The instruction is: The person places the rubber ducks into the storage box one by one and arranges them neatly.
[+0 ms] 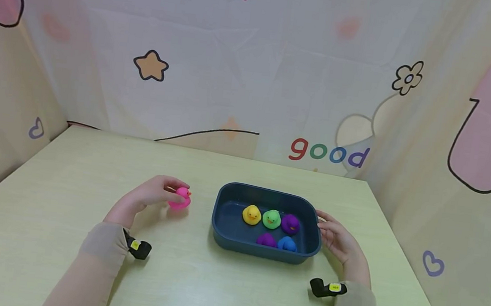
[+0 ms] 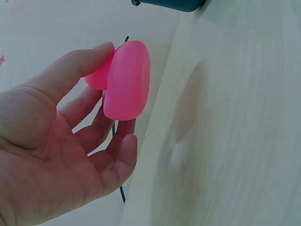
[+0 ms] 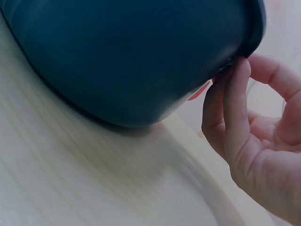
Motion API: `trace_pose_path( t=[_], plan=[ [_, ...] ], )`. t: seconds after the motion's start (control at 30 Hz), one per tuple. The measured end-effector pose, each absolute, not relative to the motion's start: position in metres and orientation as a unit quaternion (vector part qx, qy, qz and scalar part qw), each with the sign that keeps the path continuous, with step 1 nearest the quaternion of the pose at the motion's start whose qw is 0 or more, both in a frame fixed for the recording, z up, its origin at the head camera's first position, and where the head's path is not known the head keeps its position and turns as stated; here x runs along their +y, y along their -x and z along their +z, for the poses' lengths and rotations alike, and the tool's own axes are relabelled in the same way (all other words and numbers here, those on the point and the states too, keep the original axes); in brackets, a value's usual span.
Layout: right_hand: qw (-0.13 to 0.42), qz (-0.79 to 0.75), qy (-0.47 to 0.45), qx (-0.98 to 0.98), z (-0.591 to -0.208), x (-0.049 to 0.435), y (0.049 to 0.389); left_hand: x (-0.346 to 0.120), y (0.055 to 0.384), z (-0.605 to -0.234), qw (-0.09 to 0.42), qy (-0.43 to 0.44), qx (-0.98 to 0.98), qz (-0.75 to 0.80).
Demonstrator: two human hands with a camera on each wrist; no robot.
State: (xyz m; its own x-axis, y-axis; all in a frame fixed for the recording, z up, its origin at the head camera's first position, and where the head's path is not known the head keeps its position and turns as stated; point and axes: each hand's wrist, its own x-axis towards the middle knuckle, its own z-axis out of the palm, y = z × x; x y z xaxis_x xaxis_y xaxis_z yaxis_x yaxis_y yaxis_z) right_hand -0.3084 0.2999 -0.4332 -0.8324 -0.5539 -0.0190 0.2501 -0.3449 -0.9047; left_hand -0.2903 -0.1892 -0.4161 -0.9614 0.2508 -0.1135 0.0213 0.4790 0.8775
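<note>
A pink rubber duck (image 1: 180,200) is pinched between the thumb and fingers of my left hand (image 1: 156,193). In the left wrist view its smooth underside (image 2: 128,82) faces the camera, with a shadow on the table apart from it. My right hand (image 1: 341,239) touches the outer right end of a dark blue bin (image 1: 235,245), its fingertips right under the rim in the right wrist view. Inside the bin sit a yellow duck (image 1: 252,215), a green duck (image 1: 271,219), two purple ducks (image 1: 290,224) and a blue duck (image 1: 287,243); the front wall partly hides the nearer ones.
The pale wooden table (image 1: 193,288) spreads around the bin and reaches a patterned cloth backdrop (image 1: 200,67) at the back and sides. Black wrist cameras (image 1: 140,249) sit at both cuffs, over the table in front of the hands.
</note>
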Motion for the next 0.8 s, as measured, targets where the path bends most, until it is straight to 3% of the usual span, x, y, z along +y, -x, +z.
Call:
trace_pose_path(
  t=[0.37, 0.8],
  plan=[
    [0.248, -0.804, 0.148, 0.519, -0.433, 0.300, 0.308, -0.190, 0.295, -0.422, 0.080, -0.052, 0.842, 0.530],
    [0.249, -0.805, 0.148, 0.518, -0.433, 0.300, 0.308, -0.187, 0.297, -0.428, 0.085, -0.051, 0.847, 0.523]
  ],
)
